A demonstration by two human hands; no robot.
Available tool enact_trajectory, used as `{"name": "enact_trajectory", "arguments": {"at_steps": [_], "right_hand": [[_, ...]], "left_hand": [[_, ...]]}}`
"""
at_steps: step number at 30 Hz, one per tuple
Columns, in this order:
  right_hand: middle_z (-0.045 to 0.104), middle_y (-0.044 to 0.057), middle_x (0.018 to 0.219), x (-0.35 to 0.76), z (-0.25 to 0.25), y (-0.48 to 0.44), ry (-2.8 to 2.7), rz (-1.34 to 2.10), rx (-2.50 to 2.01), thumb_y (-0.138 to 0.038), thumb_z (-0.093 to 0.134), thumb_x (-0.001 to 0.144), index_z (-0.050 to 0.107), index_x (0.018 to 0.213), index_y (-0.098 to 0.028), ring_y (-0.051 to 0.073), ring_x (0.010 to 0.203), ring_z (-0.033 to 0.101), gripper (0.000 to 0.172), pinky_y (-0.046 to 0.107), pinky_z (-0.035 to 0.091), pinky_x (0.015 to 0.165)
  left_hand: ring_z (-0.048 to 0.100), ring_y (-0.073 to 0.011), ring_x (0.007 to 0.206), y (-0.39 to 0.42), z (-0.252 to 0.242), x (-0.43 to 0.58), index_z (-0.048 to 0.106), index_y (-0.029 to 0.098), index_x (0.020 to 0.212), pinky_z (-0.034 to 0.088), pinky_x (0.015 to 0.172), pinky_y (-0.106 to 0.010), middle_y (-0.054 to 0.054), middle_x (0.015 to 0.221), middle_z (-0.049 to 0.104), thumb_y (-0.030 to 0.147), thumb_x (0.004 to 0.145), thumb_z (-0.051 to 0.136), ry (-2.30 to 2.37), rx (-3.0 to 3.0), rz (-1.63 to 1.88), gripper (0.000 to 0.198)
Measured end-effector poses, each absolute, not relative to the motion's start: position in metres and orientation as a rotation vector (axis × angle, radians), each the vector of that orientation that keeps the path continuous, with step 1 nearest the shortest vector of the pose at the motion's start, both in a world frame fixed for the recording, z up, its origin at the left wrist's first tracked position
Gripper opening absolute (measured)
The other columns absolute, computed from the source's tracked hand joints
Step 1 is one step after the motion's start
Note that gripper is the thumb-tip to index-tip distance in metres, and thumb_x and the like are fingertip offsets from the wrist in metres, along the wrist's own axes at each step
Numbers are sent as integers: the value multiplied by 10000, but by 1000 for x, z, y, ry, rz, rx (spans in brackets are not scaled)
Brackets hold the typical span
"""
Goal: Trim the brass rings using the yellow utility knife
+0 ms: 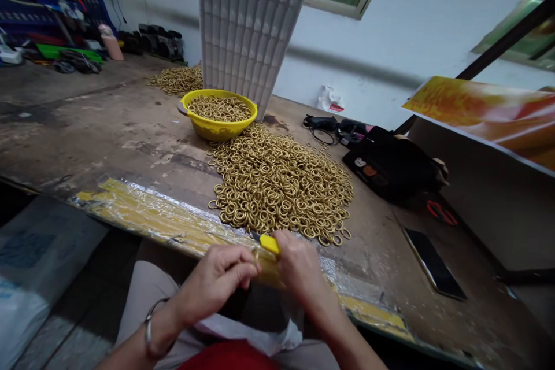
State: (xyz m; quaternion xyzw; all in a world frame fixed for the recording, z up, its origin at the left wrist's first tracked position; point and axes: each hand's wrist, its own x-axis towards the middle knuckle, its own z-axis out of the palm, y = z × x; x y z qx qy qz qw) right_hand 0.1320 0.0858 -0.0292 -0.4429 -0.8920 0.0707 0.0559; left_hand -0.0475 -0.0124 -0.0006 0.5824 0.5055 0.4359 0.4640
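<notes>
At the table's near edge, the right hand is clenched around a yellow-handled tool, its tip hidden. The left hand pinches something small beside it, probably a brass ring, too hidden to tell. The ring pile lies just beyond.

Bare forearms, a thin metal bangle on the left wrist, light trousers and a red garment.
</notes>
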Motion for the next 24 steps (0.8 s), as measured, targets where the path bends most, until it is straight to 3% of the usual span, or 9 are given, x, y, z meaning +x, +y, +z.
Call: {"name": "enact_trajectory", "arguments": {"at_steps": [3,5,8,10,13,17,21,24], "right_hand": [[653,46,838,128,-35,107,-2588,128,-1512,21,466,787,612,915,-165,160,719,582,269,258,307,617],[643,33,863,119,-36,116,-2533,151,-1395,-4,491,794,608,923,-175,154,765,579,244,246,318,647],[611,27,843,98,-35,125,-2508,152,-1252,-117,515,868,594,858,-177,146,740,559,100,249,316,640],[605,37,833,83,-36,129,-2522,106,-1284,-213,523,908,586,830,-170,149,702,548,108,262,299,610],[619,50,834,69,-40,137,-2560,50,-1368,-271,541,915,591,835,-162,154,673,544,145,273,264,580],[616,46,778,73,-43,144,-2525,111,-1423,-196,529,894,591,795,-157,149,658,528,123,272,257,585],[568,36,716,91,-35,139,-2267,369,-1324,-275,490,897,582,729,-159,143,638,483,224,262,299,593],[466,-17,565,101,-31,125,-1943,943,-1283,-420,522,873,569,685,-166,114,519,402,319,240,301,513]], "left_hand": [[529,-124,605,-20,0,-46,629,162,652,383,592,-235,-16,644,608,234,880,558,1126,1405,1011,249],[496,-114,570,-19,-10,-47,634,152,663,358,538,-226,-20,633,583,303,888,563,1094,1270,1036,280],[396,-73,476,-14,-32,-48,599,133,672,271,440,-202,-23,640,565,426,877,577,1047,996,1128,358],[358,-54,442,-12,-45,-49,555,139,707,246,420,-189,-22,640,586,421,846,632,1023,842,1200,324],[359,-48,420,-12,-55,-51,506,167,860,228,402,-168,-15,641,624,355,803,695,917,661,1293,273],[403,-50,395,-13,-58,-57,527,153,1044,151,345,-161,-41,711,640,364,846,606,696,464,1251,300],[418,-36,399,-5,-62,-57,551,130,797,138,323,-152,-10,661,569,381,825,643,685,336,1225,269],[362,-23,365,3,-62,-51,547,142,847,136,321,-140,42,575,514,339,813,689,754,344,1227,246]]}}
